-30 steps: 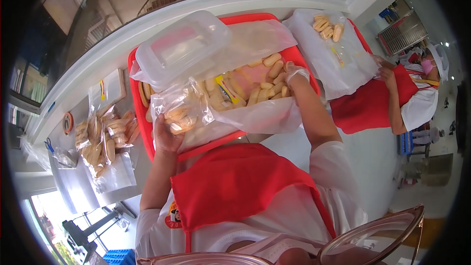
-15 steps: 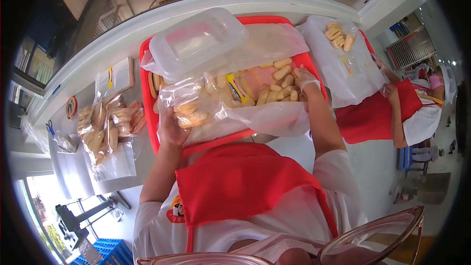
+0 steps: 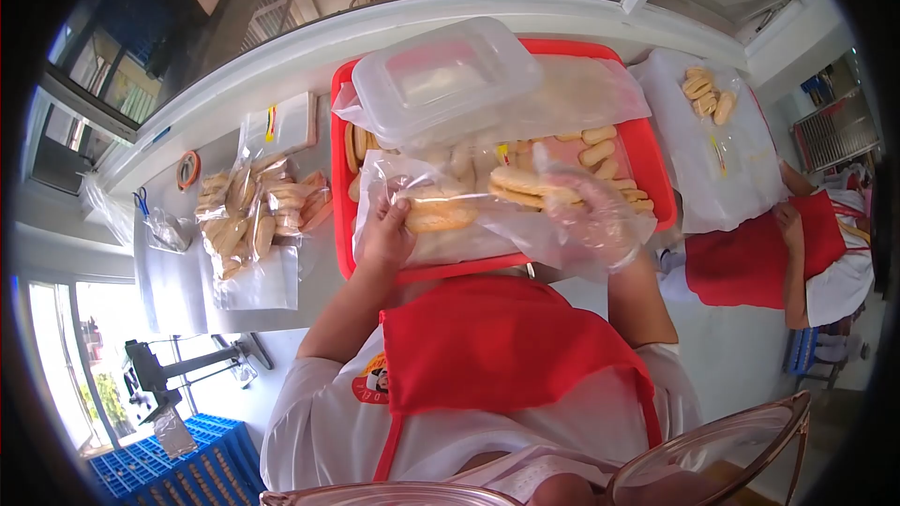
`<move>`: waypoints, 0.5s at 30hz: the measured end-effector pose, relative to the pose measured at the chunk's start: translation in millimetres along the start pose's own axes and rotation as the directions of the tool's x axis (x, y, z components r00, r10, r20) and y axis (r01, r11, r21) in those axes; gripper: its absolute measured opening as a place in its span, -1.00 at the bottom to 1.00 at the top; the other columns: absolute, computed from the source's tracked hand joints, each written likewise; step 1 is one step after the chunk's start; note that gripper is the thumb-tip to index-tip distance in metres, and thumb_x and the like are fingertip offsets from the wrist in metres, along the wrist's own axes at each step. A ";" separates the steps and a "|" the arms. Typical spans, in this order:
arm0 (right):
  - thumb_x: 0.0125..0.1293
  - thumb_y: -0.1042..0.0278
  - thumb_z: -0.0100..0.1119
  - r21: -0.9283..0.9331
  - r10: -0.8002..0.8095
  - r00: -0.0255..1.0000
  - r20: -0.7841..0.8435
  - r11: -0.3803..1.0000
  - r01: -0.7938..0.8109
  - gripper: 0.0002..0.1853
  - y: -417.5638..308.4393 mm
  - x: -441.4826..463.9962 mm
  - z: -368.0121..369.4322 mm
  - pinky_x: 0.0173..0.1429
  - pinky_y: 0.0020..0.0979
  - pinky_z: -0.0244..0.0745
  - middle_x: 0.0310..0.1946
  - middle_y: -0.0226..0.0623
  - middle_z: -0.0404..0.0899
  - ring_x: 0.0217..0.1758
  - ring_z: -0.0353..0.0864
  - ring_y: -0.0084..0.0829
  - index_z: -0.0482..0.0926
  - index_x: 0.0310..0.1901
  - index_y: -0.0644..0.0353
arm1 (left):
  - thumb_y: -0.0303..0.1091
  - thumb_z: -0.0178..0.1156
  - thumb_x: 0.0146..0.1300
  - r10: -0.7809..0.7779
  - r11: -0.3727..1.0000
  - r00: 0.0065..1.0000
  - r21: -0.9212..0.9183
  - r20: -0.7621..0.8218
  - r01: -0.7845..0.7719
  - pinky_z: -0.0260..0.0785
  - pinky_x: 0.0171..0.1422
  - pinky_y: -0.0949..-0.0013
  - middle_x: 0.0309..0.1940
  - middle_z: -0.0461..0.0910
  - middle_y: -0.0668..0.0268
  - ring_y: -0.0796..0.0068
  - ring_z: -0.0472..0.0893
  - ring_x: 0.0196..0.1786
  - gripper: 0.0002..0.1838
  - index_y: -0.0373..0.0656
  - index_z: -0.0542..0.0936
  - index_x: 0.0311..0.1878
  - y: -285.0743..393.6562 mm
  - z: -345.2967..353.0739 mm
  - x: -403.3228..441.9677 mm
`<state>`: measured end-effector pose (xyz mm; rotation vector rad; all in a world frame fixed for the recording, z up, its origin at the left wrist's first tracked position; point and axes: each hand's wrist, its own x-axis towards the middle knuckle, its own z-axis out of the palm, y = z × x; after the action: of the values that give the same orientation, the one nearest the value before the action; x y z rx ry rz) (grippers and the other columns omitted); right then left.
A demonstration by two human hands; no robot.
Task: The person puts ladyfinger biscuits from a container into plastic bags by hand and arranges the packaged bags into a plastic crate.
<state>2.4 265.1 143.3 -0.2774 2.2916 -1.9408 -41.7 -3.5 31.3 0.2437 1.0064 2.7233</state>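
Note:
My bare left hand [image 3: 389, 232] is closed on a clear plastic bag [image 3: 375, 173] with ladyfinger biscuits [image 3: 442, 214] inside. In my right hand [image 3: 595, 220], which wears a clear plastic glove, are a few ladyfingers [image 3: 521, 185], held at the bag's mouth. Both hands are over a red tray [image 3: 340, 145] lined with translucent sheet. Loose ladyfingers [image 3: 600, 152] lie at its right side, partly hidden by my right hand. A translucent plastic container [image 3: 445, 80] rests across the tray's back left. The bag covers part of the tray's contents.
Filled biscuit bags [image 3: 239, 220] are heaped on the table to the left, near a roll of tape [image 3: 188, 170] and scissors [image 3: 142, 203]. To the right, biscuits [image 3: 703, 94] lie on a plastic-covered tray [image 3: 675, 150], beside a co-worker in a red apron [image 3: 764, 253].
My right hand has come left from the tray's right end to the bag, carrying ladyfingers. My left hand still holds the bag. The camera view has turned, shifting the scene rightward.

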 end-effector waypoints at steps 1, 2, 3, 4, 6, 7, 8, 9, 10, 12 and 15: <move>0.14 0.48 0.13 0.082 0.062 0.997 0.046 0.994 -0.066 -0.58 -2.6 0.4 6.0 0.04 -0.49 0.35 -0.03 -0.34 0.37 -0.06 0.43 -0.54 0.36 0.07 0.27 | -0.36 0.08 0.20 0.016 0.998 0.999 0.061 0.044 -0.019 0.24 0.23 0.18 0.04 0.40 0.10 0.21 0.41 0.11 -0.59 -0.22 0.28 0.10 0.9 2.3 -0.8; 0.14 0.49 0.13 0.127 0.037 0.997 0.068 0.991 -0.045 -0.56 2.2 1.7 10.5 0.06 -0.48 0.33 -0.01 -0.33 0.36 -0.03 0.42 -0.52 0.34 0.09 0.26 | -0.36 0.08 0.19 -0.008 0.998 0.998 0.055 0.070 0.004 0.24 0.24 0.17 0.04 0.40 0.09 0.20 0.41 0.11 -0.58 -0.22 0.27 0.11 -1.3 -1.3 -1.8; 0.14 0.50 0.13 0.172 0.010 0.996 0.092 0.985 -0.026 -0.55 12.7 3.8 14.8 0.09 -0.47 0.32 0.01 -0.33 0.35 0.00 0.41 -0.50 0.32 0.10 0.25 | -0.37 0.09 0.19 -0.030 0.998 0.995 0.049 0.094 0.026 0.24 0.24 0.17 0.04 0.40 0.07 0.20 0.40 0.11 -0.56 -0.23 0.27 0.12 -5.1 -8.3 -2.8; 0.14 0.50 0.12 0.217 -0.018 0.993 0.117 0.976 -0.007 -0.53 21.6 6.0 17.9 0.11 -0.46 0.30 0.03 -0.32 0.34 0.03 0.40 -0.49 0.30 0.12 0.24 | -0.37 0.09 0.18 -0.050 0.998 0.992 0.043 0.117 0.045 0.23 0.24 0.17 0.04 0.41 0.06 0.19 0.40 0.11 -0.55 -0.23 0.27 0.13 -5.8 -10.5 -3.5; 0.11 0.54 0.14 0.111 -0.159 0.982 0.100 0.983 0.148 -0.49 29.6 10.4 21.0 0.11 -0.43 0.32 0.02 -0.28 0.36 0.04 0.42 -0.42 0.27 0.13 0.23 | -0.37 0.11 0.17 -0.106 0.993 0.992 0.050 0.060 0.103 0.23 0.25 0.17 0.04 0.40 0.05 0.21 0.40 0.12 -0.50 -0.23 0.23 0.17 -5.7 -9.1 -5.2; 0.10 0.55 0.14 0.057 -0.231 0.968 0.098 0.973 0.226 -0.48 33.8 13.3 22.5 0.10 -0.42 0.33 0.01 -0.26 0.38 0.04 0.43 -0.38 0.26 0.13 0.23 | -0.37 0.12 0.16 -0.133 0.990 0.991 0.051 0.033 0.131 0.23 0.25 0.17 0.04 0.40 0.05 0.22 0.39 0.13 -0.47 -0.23 0.22 0.19 -5.3 -8.1 -5.3; 0.07 0.57 0.15 -0.062 -0.320 0.945 0.060 0.944 0.324 -0.48 42.1 18.2 23.7 0.08 -0.41 0.35 0.00 -0.23 0.39 0.02 0.45 -0.36 0.28 0.12 0.23 | -0.38 0.13 0.15 -0.164 0.986 0.985 0.028 0.045 0.163 0.22 0.25 0.17 0.05 0.40 0.05 0.22 0.39 0.13 -0.44 -0.23 0.19 0.21 -5.3 -8.8 -4.4; 0.05 0.59 0.15 -0.181 -0.412 0.911 0.031 0.894 0.411 -0.49 48.2 24.3 26.2 0.05 -0.40 0.38 -0.02 -0.20 0.41 -0.01 0.47 -0.33 0.29 0.10 0.23 | -0.38 0.14 0.15 -0.196 0.981 0.979 0.005 0.059 0.196 0.22 0.25 0.18 0.05 0.40 0.05 0.21 0.38 0.14 -0.40 -0.22 0.16 0.24 -4.9 -9.8 -3.4; 0.03 0.62 0.15 -0.300 -0.503 0.864 0.014 0.822 0.484 -0.49 51.9 28.6 27.4 0.02 -0.39 0.40 -0.04 -0.18 0.42 -0.03 0.49 -0.30 0.31 0.08 0.24 | -0.38 0.15 0.14 -0.226 0.973 0.971 -0.016 0.074 0.228 0.22 0.26 0.18 0.06 0.39 0.05 0.21 0.38 0.14 -0.37 -0.22 0.14 0.26 -4.0 -10.0 -2.6; -0.02 0.64 0.16 -0.472 -0.554 0.832 -0.029 0.741 0.477 -0.52 49.9 33.7 26.4 -0.06 -0.37 0.43 -0.09 -0.15 0.45 -0.10 0.51 -0.27 0.36 0.02 0.24 | -0.38 0.15 0.13 -0.243 0.968 0.964 -0.034 0.105 0.248 0.21 0.26 0.19 0.09 0.37 0.05 0.21 0.37 0.16 -0.32 -0.20 0.09 0.29 -0.4 -6.6 -1.8; -0.06 0.65 0.18 -0.494 -0.547 0.832 -0.089 0.750 0.440 -0.57 56.6 41.7 32.6 -0.14 -0.37 0.45 -0.15 -0.16 0.47 -0.19 0.53 -0.28 0.43 -0.06 0.25 | -0.38 0.16 0.12 -0.233 0.965 0.964 -0.089 0.129 0.246 0.21 0.27 0.19 0.12 0.33 0.07 0.21 0.35 0.18 -0.27 -0.16 0.04 0.33 1.4 -5.2 -1.9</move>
<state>-34.6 233.4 83.0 -0.8374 3.0771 -1.6425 -41.3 -8.3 28.2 0.2429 0.8020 2.5007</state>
